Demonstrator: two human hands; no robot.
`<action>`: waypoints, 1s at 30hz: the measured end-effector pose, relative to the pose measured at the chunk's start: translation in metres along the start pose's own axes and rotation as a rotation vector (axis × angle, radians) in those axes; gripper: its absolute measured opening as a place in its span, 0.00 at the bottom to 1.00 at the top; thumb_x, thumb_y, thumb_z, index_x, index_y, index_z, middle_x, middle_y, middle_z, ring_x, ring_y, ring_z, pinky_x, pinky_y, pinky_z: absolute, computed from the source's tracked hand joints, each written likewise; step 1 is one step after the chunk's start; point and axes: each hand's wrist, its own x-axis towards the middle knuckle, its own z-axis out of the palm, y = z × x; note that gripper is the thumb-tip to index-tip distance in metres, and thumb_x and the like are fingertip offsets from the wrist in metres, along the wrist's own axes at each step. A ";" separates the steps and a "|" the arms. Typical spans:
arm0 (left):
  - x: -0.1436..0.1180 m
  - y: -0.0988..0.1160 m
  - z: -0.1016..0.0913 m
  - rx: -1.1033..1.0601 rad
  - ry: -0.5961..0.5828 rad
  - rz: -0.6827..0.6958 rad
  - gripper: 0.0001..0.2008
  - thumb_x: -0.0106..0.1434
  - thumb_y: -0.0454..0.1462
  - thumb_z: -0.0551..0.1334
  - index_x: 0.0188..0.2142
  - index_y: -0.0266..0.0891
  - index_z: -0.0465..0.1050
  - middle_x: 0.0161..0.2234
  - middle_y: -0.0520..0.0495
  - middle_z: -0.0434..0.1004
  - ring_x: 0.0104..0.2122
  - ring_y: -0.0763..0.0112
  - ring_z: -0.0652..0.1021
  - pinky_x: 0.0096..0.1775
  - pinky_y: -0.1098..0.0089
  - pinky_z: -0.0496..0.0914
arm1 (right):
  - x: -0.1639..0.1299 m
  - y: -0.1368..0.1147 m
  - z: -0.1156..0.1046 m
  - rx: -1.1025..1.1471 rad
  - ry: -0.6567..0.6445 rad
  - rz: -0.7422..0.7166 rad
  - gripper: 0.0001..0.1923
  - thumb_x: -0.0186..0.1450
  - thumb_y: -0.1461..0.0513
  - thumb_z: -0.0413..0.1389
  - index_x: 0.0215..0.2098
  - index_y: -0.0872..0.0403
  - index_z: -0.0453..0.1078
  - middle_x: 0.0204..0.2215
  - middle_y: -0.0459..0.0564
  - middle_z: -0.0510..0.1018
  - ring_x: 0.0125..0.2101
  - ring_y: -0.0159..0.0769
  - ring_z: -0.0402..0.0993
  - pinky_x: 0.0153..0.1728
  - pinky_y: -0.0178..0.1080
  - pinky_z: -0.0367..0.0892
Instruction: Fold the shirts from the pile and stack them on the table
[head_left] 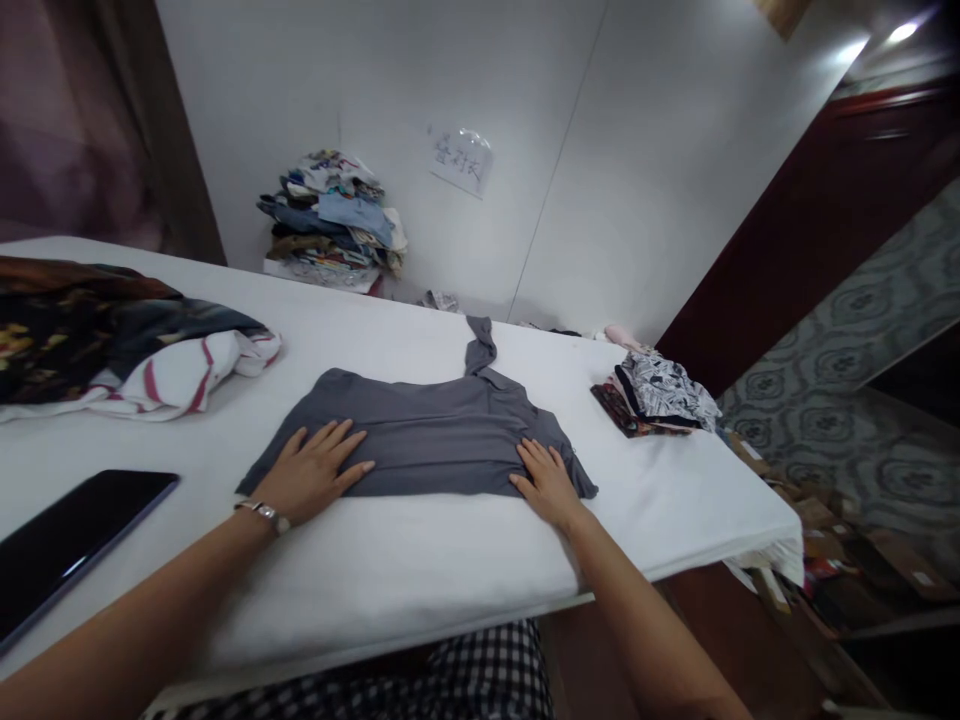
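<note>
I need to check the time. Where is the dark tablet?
In the head view, the dark tablet lies at the table's near left edge, left of the left hand.

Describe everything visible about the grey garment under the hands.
The grey garment is a plain, soft-looking knit, folded into a wide flat band on the white table. One twisted strip trails from its far edge toward the wall. The left hand presses flat on its left end, the right hand on its right end.
</note>
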 end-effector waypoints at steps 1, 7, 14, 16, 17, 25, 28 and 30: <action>0.000 0.001 0.000 -0.018 0.005 -0.009 0.32 0.63 0.53 0.46 0.59 0.39 0.64 0.63 0.38 0.58 0.63 0.49 0.59 0.61 0.46 0.50 | -0.001 0.000 0.001 0.006 0.013 -0.003 0.29 0.68 0.52 0.47 0.64 0.55 0.57 0.64 0.55 0.57 0.65 0.44 0.49 0.63 0.54 0.42; -0.003 0.001 -0.003 -0.123 0.006 -0.067 0.34 0.62 0.55 0.48 0.62 0.39 0.60 0.64 0.40 0.58 0.63 0.53 0.58 0.62 0.49 0.48 | 0.003 0.005 -0.001 0.228 0.087 0.038 0.24 0.64 0.51 0.52 0.56 0.49 0.68 0.59 0.53 0.67 0.61 0.48 0.59 0.62 0.54 0.50; -0.005 0.007 -0.011 -0.105 -0.053 -0.078 0.31 0.63 0.54 0.48 0.59 0.39 0.65 0.64 0.41 0.57 0.64 0.54 0.57 0.63 0.48 0.46 | 0.077 0.011 -0.034 0.519 0.263 0.199 0.19 0.60 0.51 0.53 0.39 0.55 0.77 0.39 0.52 0.81 0.43 0.43 0.76 0.48 0.43 0.67; -0.004 0.008 -0.011 -0.103 -0.062 -0.079 0.31 0.63 0.54 0.48 0.59 0.39 0.65 0.64 0.41 0.57 0.64 0.53 0.57 0.62 0.47 0.47 | 0.112 0.012 -0.036 0.546 0.268 0.278 0.17 0.59 0.54 0.53 0.36 0.56 0.77 0.36 0.52 0.82 0.40 0.42 0.76 0.45 0.40 0.68; -0.004 0.008 -0.010 -0.106 -0.058 -0.078 0.32 0.63 0.54 0.48 0.59 0.39 0.65 0.64 0.41 0.57 0.64 0.53 0.58 0.62 0.47 0.47 | 0.129 0.014 -0.035 0.539 0.264 0.310 0.17 0.59 0.55 0.52 0.34 0.57 0.77 0.35 0.52 0.82 0.39 0.41 0.77 0.43 0.39 0.68; -0.008 0.002 -0.001 -0.141 0.013 -0.036 0.31 0.63 0.56 0.49 0.58 0.41 0.66 0.63 0.41 0.59 0.63 0.53 0.59 0.62 0.46 0.49 | 0.245 0.038 -0.011 0.362 0.170 0.474 0.16 0.61 0.57 0.51 0.30 0.59 0.77 0.29 0.54 0.81 0.34 0.41 0.77 0.35 0.36 0.68; -0.009 0.001 0.000 -0.134 0.021 -0.029 0.32 0.63 0.57 0.49 0.58 0.42 0.67 0.63 0.42 0.59 0.63 0.53 0.59 0.62 0.46 0.50 | 0.277 0.043 -0.003 0.270 0.106 0.494 0.15 0.64 0.57 0.53 0.28 0.58 0.76 0.30 0.55 0.80 0.38 0.42 0.77 0.40 0.38 0.67; -0.010 0.001 0.001 -0.127 0.029 -0.027 0.31 0.63 0.57 0.49 0.57 0.43 0.67 0.63 0.43 0.59 0.63 0.53 0.60 0.62 0.46 0.50 | 0.295 0.043 0.001 0.221 0.079 0.474 0.13 0.66 0.56 0.55 0.35 0.58 0.74 0.36 0.54 0.79 0.40 0.40 0.75 0.43 0.41 0.68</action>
